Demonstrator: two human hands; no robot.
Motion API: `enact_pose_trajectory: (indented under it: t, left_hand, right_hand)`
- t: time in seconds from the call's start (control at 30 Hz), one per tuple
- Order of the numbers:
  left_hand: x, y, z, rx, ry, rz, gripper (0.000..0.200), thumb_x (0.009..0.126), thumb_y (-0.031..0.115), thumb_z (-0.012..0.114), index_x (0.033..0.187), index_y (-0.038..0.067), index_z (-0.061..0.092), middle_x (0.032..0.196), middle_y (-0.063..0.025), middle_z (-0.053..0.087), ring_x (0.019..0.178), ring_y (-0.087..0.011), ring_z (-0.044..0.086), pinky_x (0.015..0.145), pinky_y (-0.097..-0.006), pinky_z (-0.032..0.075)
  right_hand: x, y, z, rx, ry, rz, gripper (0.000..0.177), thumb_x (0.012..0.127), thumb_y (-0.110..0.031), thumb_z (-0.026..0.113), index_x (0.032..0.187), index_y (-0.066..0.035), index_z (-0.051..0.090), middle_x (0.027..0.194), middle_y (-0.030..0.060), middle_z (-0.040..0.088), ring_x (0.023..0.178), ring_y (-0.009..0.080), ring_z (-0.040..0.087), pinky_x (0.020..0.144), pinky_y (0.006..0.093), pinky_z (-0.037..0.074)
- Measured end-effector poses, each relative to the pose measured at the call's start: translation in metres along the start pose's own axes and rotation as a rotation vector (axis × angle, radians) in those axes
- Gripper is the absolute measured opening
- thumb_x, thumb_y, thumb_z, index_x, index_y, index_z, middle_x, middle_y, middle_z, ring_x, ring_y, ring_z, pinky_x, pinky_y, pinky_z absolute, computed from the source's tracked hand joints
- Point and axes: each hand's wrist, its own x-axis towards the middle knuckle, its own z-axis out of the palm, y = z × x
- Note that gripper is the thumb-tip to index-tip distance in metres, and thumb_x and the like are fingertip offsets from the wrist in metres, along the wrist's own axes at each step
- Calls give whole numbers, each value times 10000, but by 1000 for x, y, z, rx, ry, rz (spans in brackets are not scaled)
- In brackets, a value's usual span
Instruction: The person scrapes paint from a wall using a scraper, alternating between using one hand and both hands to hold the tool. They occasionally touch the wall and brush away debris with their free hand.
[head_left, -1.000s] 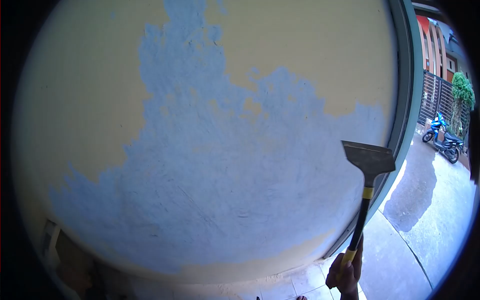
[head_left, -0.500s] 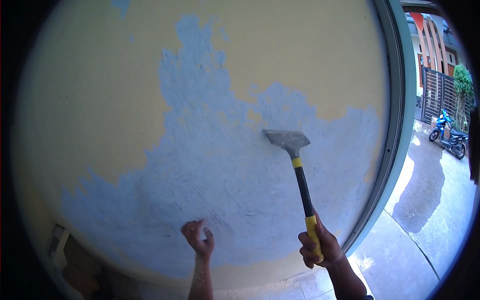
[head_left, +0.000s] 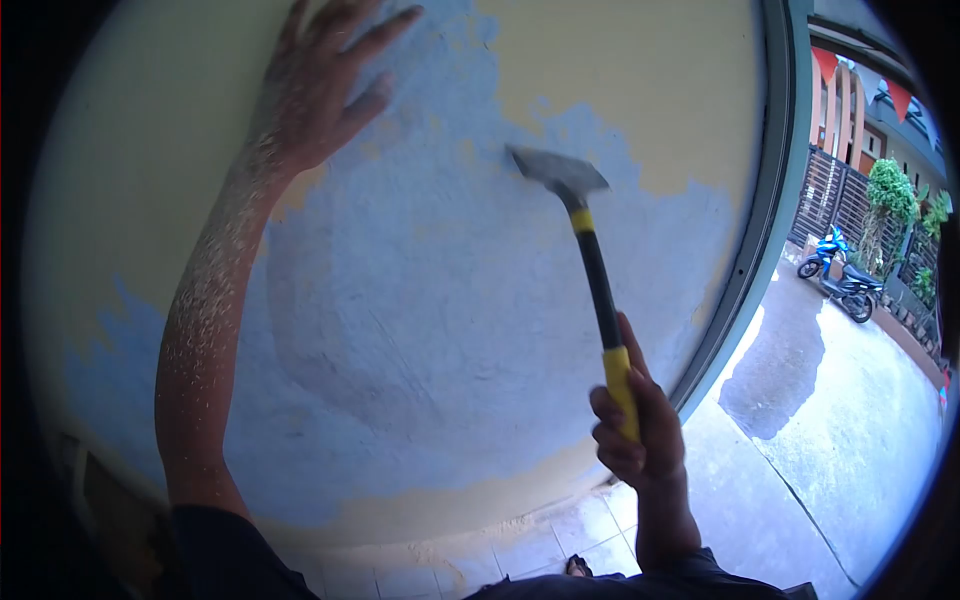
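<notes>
The right hand (head_left: 645,430) is wrapped round the yellow grip of the scraper (head_left: 597,285), whose long axis runs up and slightly left, away from the fist. Its blade (head_left: 562,172) sits crosswise at the far end, left corner higher, in front of the wall's blue patch (head_left: 450,270). The left hand (head_left: 318,100), higher up, is empty with fingers spread; the blade lies to its right and a little lower. Pale flecks coat the left forearm (head_left: 205,320). The top edge cuts off some left fingertips, and whether that palm touches the wall (head_left: 620,60) I cannot tell. The blade is blurred, so its contact is unclear too. Beyond the frame (head_left: 785,130) stands a motorbike (head_left: 843,278).
</notes>
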Motion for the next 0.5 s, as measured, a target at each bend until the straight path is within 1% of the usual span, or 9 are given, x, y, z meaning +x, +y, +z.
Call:
enact_pose_trajectory:
  t: [0.07, 0.1, 0.17, 0.23, 0.27, 0.3, 0.4, 0.47, 0.5]
  left_hand:
    - [11, -2, 17, 75, -17, 64, 596, 867, 296, 521, 1438, 273, 352, 1501, -37, 297, 1426, -234, 204, 1151, -548, 105]
    - [13, -3, 19, 78, 11, 63, 596, 867, 296, 521, 1438, 273, 352, 1501, -37, 297, 1426, -234, 204, 1151, -548, 105]
    - [12, 3, 19, 128, -40, 28, 615, 868, 309, 531, 1446, 285, 322, 1511, -30, 266, 1428, -224, 194, 1161, -550, 99]
    - [12, 5, 23, 123, -35, 17, 619, 870, 329, 543, 1445, 285, 318, 1514, -25, 255, 1428, -218, 190, 1163, -552, 98]
    - [10, 5, 24, 136, -48, 9, 624, 872, 349, 554, 1445, 285, 314, 1517, -21, 245, 1428, -213, 187, 1164, -555, 97]
    - [8, 6, 26, 126, -40, -4, 624, 872, 349, 554, 1445, 285, 314, 1517, -21, 245, 1428, -213, 187, 1164, -555, 97]
    - [5, 7, 31, 75, 31, -11, 631, 867, 393, 579, 1436, 283, 328, 1514, -24, 252, 1429, -208, 180, 1165, -559, 88]
    - [7, 9, 36, 88, 27, -19, 656, 850, 437, 606, 1428, 283, 335, 1508, -27, 261, 1429, -206, 178, 1167, -561, 85]
    - [7, 10, 37, 82, 34, -24, 656, 850, 437, 606, 1428, 283, 335, 1508, -27, 261, 1429, -206, 178, 1167, -561, 85]
  right_hand:
    - [-9, 0, 1, -62, 46, -74, 598, 994, -235, 328, 1509, -289, 28, 713, 78, 451, 391, 67, 363, 298, 185, 311]
    - [-13, -2, 1, -174, 108, -96, 593, 997, -234, 317, 1511, -271, 25, 719, 89, 467, 407, 75, 383, 322, 194, 336]
    - [-11, -10, -3, -205, 75, -96, 570, 1005, -227, 292, 1515, -238, 38, 721, 90, 474, 442, 82, 413, 367, 207, 375]
    - [-8, -17, 3, -395, 153, -101, 541, 1016, -225, 262, 1517, -202, 61, 711, 79, 461, 468, 83, 418, 407, 213, 396]
    - [-9, -18, 3, -570, 234, -109, 521, 1024, -233, 251, 1517, -186, 88, 699, 67, 449, 467, 76, 406, 417, 209, 395]
    - [-11, -18, 8, -671, 325, -104, 518, 1030, -259, 255, 1516, -185, 94, 696, 65, 452, 462, 72, 404, 410, 208, 391]
    - [-10, -26, 12, -787, 326, -126, 516, 1032, -276, 257, 1515, -183, 100, 690, 60, 460, 443, 64, 398, 402, 206, 397]
    - [-1, -35, 14, -763, 236, -137, 513, 1034, -285, 285, 1512, -186, 128, 698, 57, 478, 427, 58, 402, 398, 207, 410]
    - [2, -38, 13, -771, 242, -141, 513, 1034, -285, 285, 1512, -186, 128, 698, 57, 478, 427, 58, 402, 398, 207, 410]
